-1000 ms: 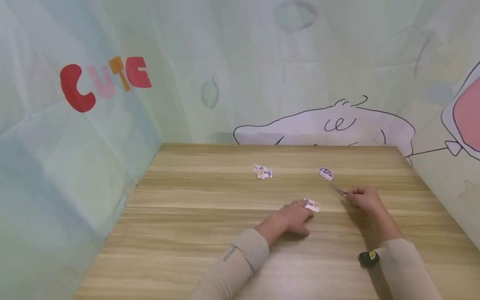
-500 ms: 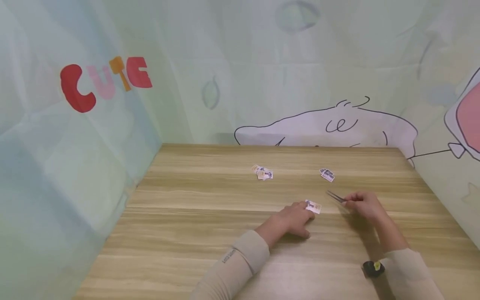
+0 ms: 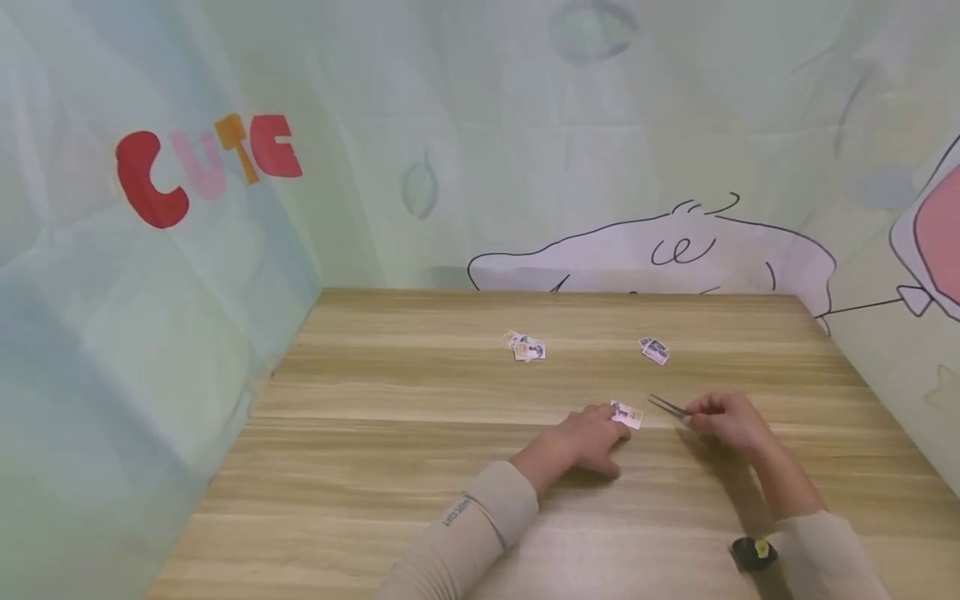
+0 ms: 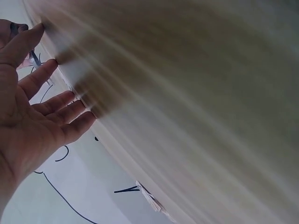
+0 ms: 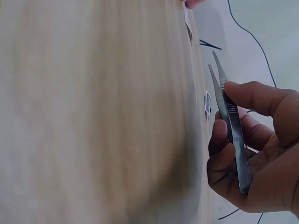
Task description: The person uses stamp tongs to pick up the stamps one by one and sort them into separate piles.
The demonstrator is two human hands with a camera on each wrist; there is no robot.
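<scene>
My left hand (image 3: 585, 437) rests on the wooden table, its fingertips touching the left edge of a small stamp-like printed paper (image 3: 627, 415). In the left wrist view those fingers (image 4: 44, 74) are spread and fairly straight. My right hand (image 3: 731, 421) holds metal tweezers (image 5: 229, 112) between thumb and curled fingers. The tweezers' two tips stand apart with nothing between them. They point left, just to the right of the paper and apart from it. Farther back lie a left pile of similar papers (image 3: 530, 350) and a right pile (image 3: 656, 351).
A wooden table (image 3: 390, 367) meets printed cloth walls (image 3: 375, 150) at the back and sides. Beside the right sleeve (image 3: 825, 550) is a black object with a yellow spot (image 3: 753, 552).
My right hand has drawn the tweezers away from the right pile, toward me and slightly left, near the single paper. Their tips have spread apart. My left hand has stayed put.
</scene>
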